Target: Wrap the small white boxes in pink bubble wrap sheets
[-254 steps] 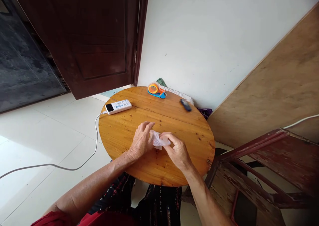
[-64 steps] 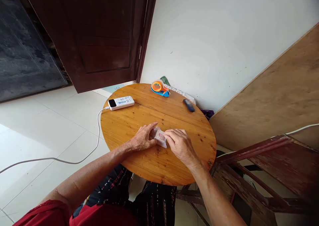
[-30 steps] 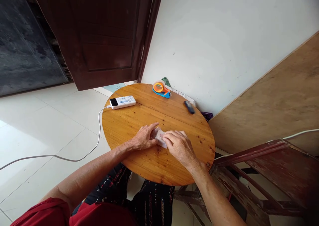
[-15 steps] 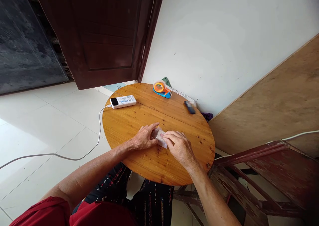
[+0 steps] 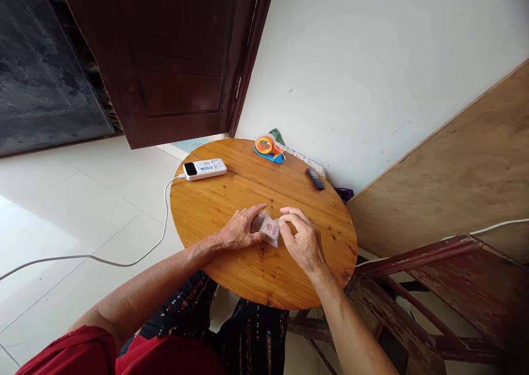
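Note:
A small whitish, translucent packet with reddish print (image 5: 270, 228) lies on the round wooden table (image 5: 239, 270), near its middle. My left hand (image 5: 243, 229) rests at the packet's left side, thumb and forefinger spread around its end and holding it against the tabletop. Just right of the packet is my right hand (image 5: 302, 239), its thumb and forefinger pinched together at the packet's right upper edge. Whatever may be between those fingertips is too small to make out.
A white power bank (image 5: 210, 168) with a cable stands at the table's left back. An orange and blue tape dispenser (image 5: 270, 149) sits at the back edge, a dark blurred object (image 5: 315, 179) at the right back. A worn wooden chair (image 5: 433, 292) is at the right.
My right hand has drawn back slightly to the right and its fingers have lifted off the packet's face, so the red print now shows. My left hand has hardly moved.

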Motion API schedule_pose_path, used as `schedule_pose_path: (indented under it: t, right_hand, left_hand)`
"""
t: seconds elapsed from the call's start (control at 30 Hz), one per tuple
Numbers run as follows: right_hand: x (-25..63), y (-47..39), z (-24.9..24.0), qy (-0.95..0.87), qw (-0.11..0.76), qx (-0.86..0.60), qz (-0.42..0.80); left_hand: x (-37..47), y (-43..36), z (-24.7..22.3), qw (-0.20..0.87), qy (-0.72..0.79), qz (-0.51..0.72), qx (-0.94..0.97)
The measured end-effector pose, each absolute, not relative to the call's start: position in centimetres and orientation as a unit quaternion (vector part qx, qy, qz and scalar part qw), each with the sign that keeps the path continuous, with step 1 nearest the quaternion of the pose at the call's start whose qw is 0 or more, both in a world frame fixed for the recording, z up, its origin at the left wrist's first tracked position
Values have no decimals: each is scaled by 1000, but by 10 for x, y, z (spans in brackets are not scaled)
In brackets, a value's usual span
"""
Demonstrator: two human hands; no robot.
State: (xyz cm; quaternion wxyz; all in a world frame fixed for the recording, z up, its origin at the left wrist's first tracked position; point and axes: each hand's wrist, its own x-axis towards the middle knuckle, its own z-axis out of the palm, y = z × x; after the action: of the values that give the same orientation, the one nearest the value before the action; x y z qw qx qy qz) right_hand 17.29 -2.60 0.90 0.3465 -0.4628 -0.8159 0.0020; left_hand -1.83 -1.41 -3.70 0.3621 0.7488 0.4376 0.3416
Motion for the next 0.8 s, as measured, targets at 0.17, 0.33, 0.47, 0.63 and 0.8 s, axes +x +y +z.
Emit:
schedule_pose_path:
  t: [0.17, 0.33, 0.47, 0.63, 0.8]
  right_hand:
    - [174, -5, 21, -774, 407, -480, 63]
    - [176, 20, 23, -745, 427, -506, 82]
    - [180, 45, 21, -736, 404, -538, 70]
    - [180, 75, 14, -703, 397, -583, 95]
    - [178, 88, 9, -687, 410, -586, 128]
  left_hand:
    - [-15, -13, -46, 396, 380, 392, 738]
    - [-16, -12, -47, 420, 345, 420, 727]
    - [-19, -14, -43, 425, 306, 431, 735]
    - [-20, -13, -47, 538, 323, 377, 682]
    - [-19, -7, -43, 649, 305, 382, 582]
